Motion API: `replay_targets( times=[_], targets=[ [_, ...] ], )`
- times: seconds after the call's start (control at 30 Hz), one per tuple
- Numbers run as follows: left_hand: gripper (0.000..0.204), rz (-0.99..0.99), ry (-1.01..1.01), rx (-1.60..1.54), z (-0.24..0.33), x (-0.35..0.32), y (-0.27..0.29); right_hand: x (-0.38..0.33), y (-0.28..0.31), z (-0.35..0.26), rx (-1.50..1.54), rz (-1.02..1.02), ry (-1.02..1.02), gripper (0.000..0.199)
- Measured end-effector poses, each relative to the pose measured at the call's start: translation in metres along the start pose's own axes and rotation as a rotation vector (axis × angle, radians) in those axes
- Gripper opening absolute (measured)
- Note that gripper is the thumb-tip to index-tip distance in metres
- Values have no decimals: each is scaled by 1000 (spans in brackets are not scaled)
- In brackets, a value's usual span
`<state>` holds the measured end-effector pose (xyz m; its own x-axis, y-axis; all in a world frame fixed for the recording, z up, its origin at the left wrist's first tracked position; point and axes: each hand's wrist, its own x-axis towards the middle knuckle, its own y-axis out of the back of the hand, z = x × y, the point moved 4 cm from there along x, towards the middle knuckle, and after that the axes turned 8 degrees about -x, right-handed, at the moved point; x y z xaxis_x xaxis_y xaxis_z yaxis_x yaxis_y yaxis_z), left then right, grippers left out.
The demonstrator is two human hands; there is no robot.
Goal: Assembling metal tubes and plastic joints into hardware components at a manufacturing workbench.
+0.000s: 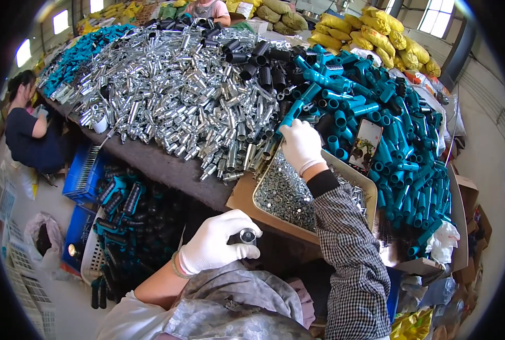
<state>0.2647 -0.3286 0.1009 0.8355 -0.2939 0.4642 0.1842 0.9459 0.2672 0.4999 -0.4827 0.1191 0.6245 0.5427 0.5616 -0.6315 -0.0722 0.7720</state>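
Note:
My left hand (215, 242), in a white glove, is closed around a dark cylindrical part (248, 234) seen end-on, with a round opening or socket facing up. It is held low, close to my lap. My right hand (301, 146), also gloved in white, reaches to the edge of the pile, fingers closed at the lower end of a teal plastic tube (290, 117). Below its wrist lies a tray (257, 198) full of small metal pieces. Beyond it are heaped shiny metal sockets (178, 96) and teal plastic parts (402, 147).
A phone (366, 144) rests against the teal parts. Black tubes (258, 59) lie between the heaps. Below the table's left edge are a blue crate (82, 175) and a white basket (93, 249) with black-and-teal parts. One co-worker (28, 130) sits at left, another (210, 10) at the far side.

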Motion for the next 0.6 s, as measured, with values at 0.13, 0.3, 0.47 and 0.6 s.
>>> replay_targets(
  times=[0.13, 0.3, 0.47, 0.6],
  targets=[
    [32, 26, 42, -18, 3, -5, 3, 5, 3, 11, 12, -32, 56, 19],
    [25, 180, 206, -176, -7, -14, 16, -33, 74, 54, 429, 171, -389, 22],
    [44, 492, 219, -513, -15, -23, 13, -179, 127, -6, 1392, -84, -893, 22],
    [45, 366, 278, -635, -19, -17, -22, -274, 131, -59, 1676, 37, -1325, 29]
  ],
)
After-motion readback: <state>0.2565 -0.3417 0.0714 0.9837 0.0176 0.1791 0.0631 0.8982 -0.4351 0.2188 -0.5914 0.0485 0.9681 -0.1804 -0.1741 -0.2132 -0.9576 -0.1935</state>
